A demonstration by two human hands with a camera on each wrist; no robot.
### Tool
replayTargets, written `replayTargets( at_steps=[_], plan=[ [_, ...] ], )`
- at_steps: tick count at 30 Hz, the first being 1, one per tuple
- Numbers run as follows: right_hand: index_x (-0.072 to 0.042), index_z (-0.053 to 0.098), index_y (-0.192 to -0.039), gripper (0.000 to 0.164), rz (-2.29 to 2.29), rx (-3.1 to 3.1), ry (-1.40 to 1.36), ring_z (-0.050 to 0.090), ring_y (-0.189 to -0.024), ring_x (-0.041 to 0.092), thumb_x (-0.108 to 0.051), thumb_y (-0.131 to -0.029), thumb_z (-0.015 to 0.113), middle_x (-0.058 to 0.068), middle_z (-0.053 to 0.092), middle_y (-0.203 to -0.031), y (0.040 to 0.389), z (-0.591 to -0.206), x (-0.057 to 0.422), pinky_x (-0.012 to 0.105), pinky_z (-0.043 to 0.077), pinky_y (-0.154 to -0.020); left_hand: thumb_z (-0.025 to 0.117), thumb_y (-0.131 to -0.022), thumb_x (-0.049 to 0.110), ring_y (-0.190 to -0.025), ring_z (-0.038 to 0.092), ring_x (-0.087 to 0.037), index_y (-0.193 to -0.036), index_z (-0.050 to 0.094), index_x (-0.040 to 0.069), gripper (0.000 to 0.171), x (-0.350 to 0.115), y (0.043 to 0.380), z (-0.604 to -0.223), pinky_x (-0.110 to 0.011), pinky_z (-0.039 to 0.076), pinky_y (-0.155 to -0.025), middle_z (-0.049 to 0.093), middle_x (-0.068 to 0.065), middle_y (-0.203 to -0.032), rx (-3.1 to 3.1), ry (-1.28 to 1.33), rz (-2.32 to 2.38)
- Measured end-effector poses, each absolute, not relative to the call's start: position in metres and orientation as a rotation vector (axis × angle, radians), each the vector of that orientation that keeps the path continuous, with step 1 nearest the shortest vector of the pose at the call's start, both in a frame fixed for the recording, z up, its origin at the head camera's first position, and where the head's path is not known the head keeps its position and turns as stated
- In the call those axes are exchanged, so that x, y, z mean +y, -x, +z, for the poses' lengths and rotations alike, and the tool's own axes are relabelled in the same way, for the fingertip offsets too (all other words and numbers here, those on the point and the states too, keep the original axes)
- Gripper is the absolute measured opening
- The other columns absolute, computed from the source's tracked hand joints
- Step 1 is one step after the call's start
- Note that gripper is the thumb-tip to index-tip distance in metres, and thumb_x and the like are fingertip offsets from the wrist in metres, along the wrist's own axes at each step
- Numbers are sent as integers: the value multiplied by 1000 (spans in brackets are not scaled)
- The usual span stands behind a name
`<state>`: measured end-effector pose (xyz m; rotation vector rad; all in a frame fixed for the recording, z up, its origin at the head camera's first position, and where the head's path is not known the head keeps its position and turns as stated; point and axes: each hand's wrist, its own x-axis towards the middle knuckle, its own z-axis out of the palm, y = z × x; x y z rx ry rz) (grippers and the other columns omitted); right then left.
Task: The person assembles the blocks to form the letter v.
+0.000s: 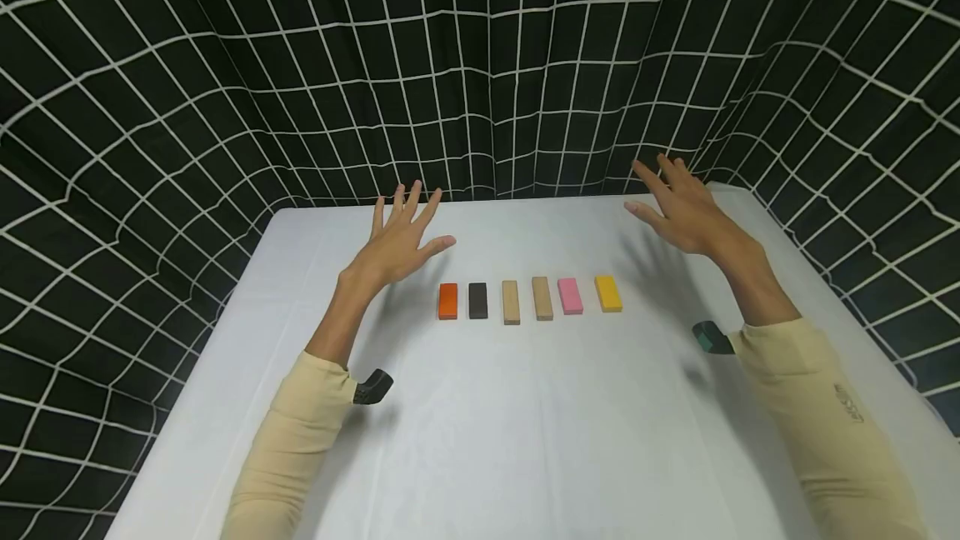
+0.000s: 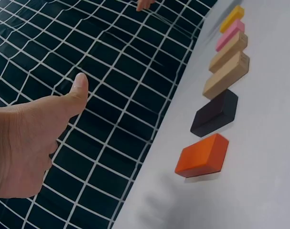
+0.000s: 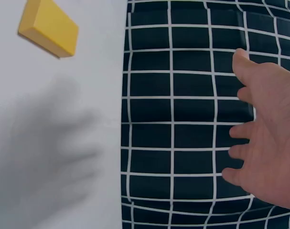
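Several small blocks lie in a row on a white table: an orange block (image 1: 447, 301), a black block (image 1: 477, 301), two plain wooden blocks (image 1: 511, 302) (image 1: 542, 298), a pink block (image 1: 570, 296) and a yellow block (image 1: 608, 293). Fingers spread, my left hand (image 1: 397, 244) hovers beyond and left of the orange block (image 2: 202, 155), holding nothing. My right hand (image 1: 686, 211) is raised past the right end of the row, its fingers extended and nothing in them. Nearest to it is the yellow block (image 3: 49, 28). Neither hand touches a block.
The white tablecloth (image 1: 465, 432) covers the table, whose far edge lies just behind the hands. A black curtain with a white grid (image 1: 465, 65) surrounds the back and sides. Dark wrist devices (image 1: 372, 387) sit at both cuffs.
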<state>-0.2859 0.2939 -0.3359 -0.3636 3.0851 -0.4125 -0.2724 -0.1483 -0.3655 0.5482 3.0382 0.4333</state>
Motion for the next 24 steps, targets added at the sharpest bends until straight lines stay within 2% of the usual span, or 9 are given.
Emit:
replayTargets(
  at_steps=[10,17,24],
  plan=[
    [-20,6,-170,82,-489,3076,363,-11,-161,53,-63,-108,36,30,-5,-174,266,-336,291,83,2,-121,43,-105,64,-166,-15,-33,-170,6,32,81,-137,257,-377,-58,-14,-133,-8,-6,-178,3035,-673,540],
    [-22,7,-170,79,-479,3049,399,-10,-162,50,-61,-108,36,26,-4,-175,251,-330,284,83,5,-121,47,-106,59,-167,-3,-36,-169,14,33,76,-124,241,-381,-58,-5,-135,4,-7,-179,3029,-883,584],
    [-24,16,-169,73,-500,3045,491,1,-163,49,-55,-108,42,21,2,-177,233,-324,274,83,13,-120,52,-106,52,-167,7,-35,-169,20,31,74,-115,234,-382,-58,5,-135,12,-5,-179,3026,-1010,614]
  ],
)
